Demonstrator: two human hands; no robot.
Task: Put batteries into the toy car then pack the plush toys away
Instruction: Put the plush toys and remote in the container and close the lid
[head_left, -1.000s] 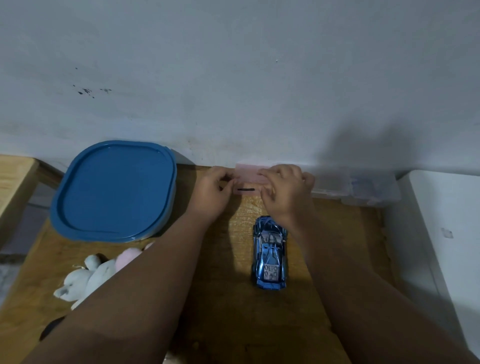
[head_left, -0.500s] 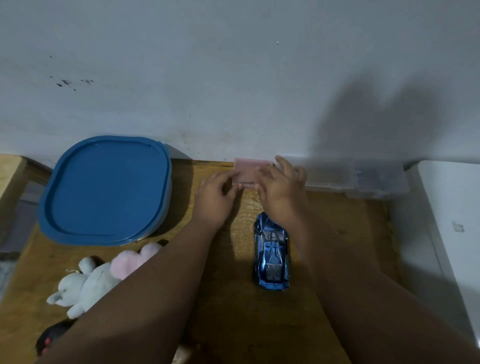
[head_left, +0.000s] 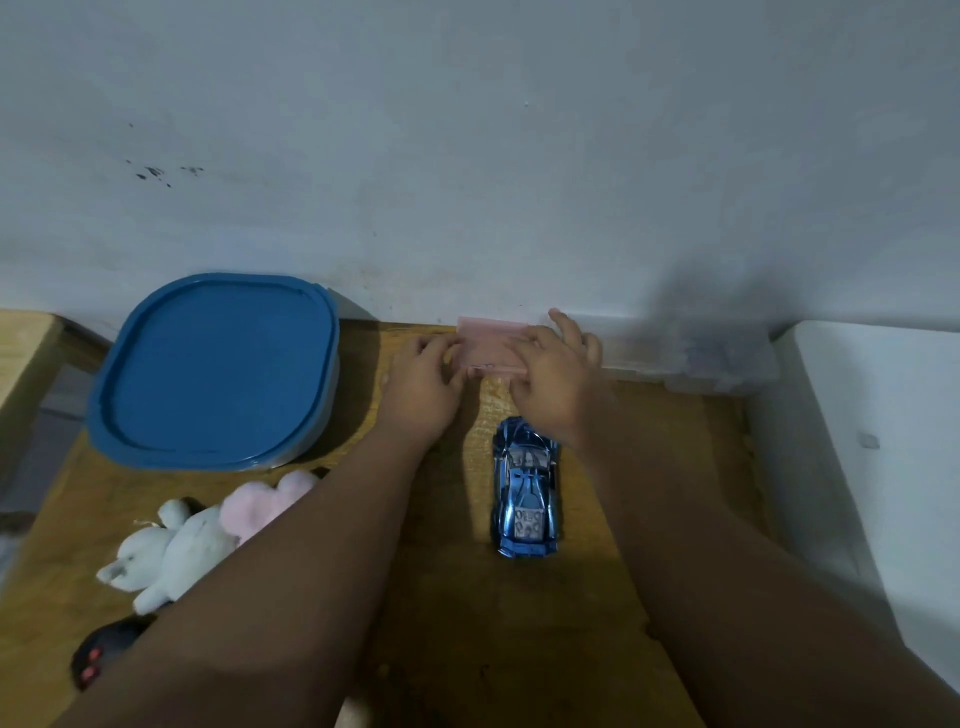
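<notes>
Pink translucent plastic box (head_left: 485, 347) held by 2 hands: left hand (head_left: 423, 384) fingers curled on its left edge, right hand (head_left: 556, 382) fingers pinching its right end. Shiny blue toy car (head_left: 525, 488) sits just near-side of right fingers.

Table (head_left: 519, 623) set against the wall (head_left: 467, 156). Rear left: lidded tub (head_left: 215, 371), backed against the wall. Rear centre: small case (head_left: 488, 345) at the wall's foot, gripped between the left hand (head_left: 423, 387) on its left edge and the right hand (head_left: 553, 384) on its right. Rear right, along the wall: compartment box (head_left: 701, 358). In front of the case, lengthwise: toy car (head_left: 525, 488). Front left, before the tub: two plush toys (head_left: 171, 553) touching; nearer still, a rounded object (head_left: 104, 654). Right of the table: a cabinet (head_left: 883, 441).
</notes>
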